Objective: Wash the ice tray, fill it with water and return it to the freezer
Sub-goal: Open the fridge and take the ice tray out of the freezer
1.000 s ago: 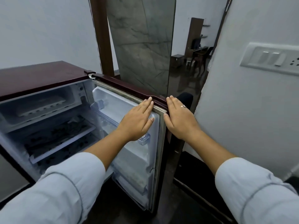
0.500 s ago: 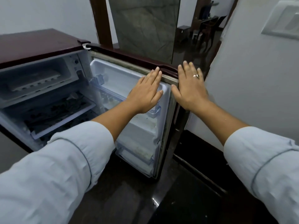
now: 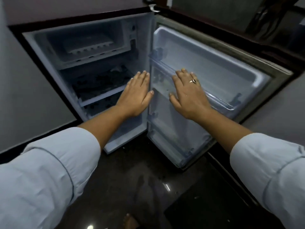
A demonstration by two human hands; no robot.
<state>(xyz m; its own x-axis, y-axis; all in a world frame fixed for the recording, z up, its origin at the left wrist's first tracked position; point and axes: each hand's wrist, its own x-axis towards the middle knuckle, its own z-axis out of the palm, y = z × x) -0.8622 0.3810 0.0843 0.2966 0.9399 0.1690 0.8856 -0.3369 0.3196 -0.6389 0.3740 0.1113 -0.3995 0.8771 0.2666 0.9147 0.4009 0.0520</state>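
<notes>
A dark glossy floor (image 3: 132, 187) runs up to a small fridge (image 3: 66, 12) whose door (image 3: 214, 63) stands wide open. The ice tray (image 3: 89, 47) lies in the fridge's top freezer compartment, untouched. Left hand (image 3: 137, 95) and right hand (image 3: 188, 95) hover before the fridge, fingers straight, holding nothing. Seemingly taking out, washing, filling and returning all remain.

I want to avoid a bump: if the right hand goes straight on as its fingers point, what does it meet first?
Probably the door shelf, just beyond the right hand; depth is unclear.
</notes>
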